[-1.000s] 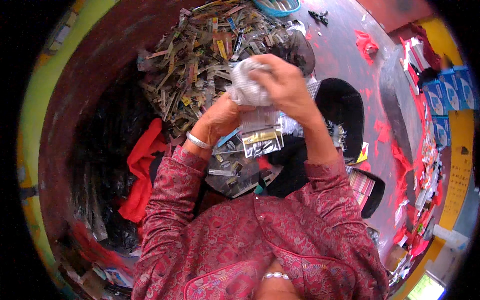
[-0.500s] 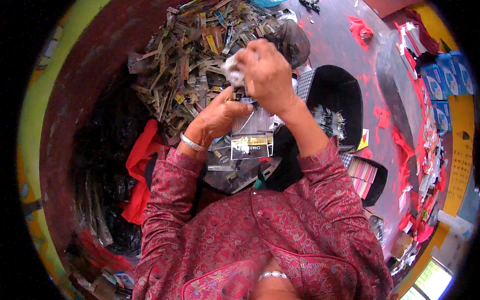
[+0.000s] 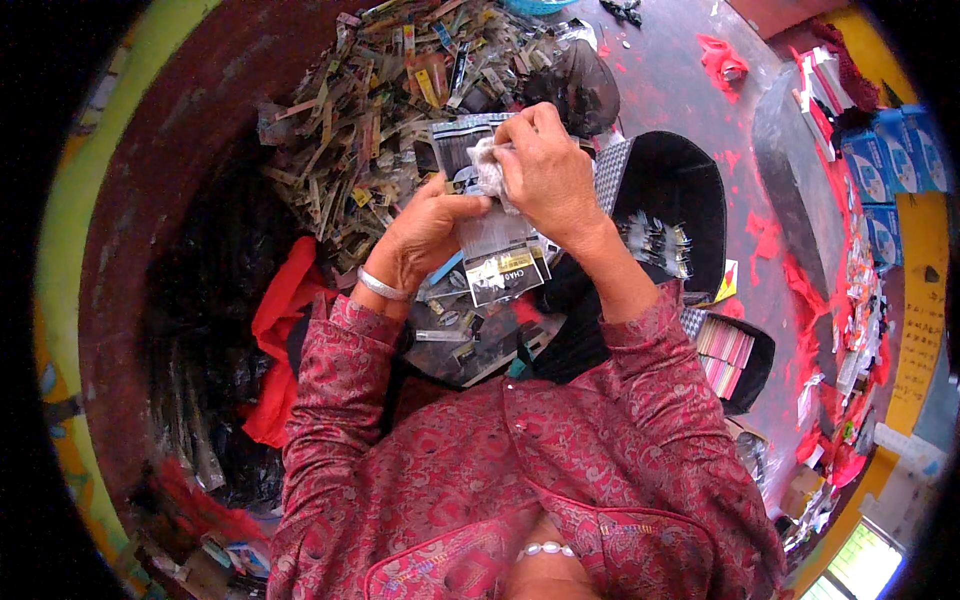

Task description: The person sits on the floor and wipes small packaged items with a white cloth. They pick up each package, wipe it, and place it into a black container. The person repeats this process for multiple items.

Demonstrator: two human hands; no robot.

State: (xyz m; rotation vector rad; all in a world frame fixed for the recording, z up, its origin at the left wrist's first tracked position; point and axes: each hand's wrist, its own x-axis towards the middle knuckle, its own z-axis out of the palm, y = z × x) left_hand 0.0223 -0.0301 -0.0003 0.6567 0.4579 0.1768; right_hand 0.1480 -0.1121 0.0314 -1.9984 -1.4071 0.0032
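Note:
My left hand [image 3: 422, 230] is closed on the edge of a long, flat, clear plastic packet [image 3: 490, 238] with a black and gold printed end, its thumb lying across the front. My right hand [image 3: 553, 175] grips a crumpled whitish cloth [image 3: 487, 165] and presses it against the upper part of the packet. The packet slants over my lap, its printed end toward me. Part of its upper half lies hidden behind the cloth and fingers.
A large heap of narrow plastic packets [image 3: 350, 130] spreads ahead and left. On the right stand a black box [image 3: 690, 185] holding dark and clear packets, and a smaller box [image 3: 765, 365] with pink-edged cards. A dark plastic bag [image 3: 585, 90] sits behind my right hand; red cloth [image 3: 275, 350] lies left.
The right hand with the cloth has come down toward me and a little right. More of the packet's upper end now shows, and its printed end has tilted slightly.

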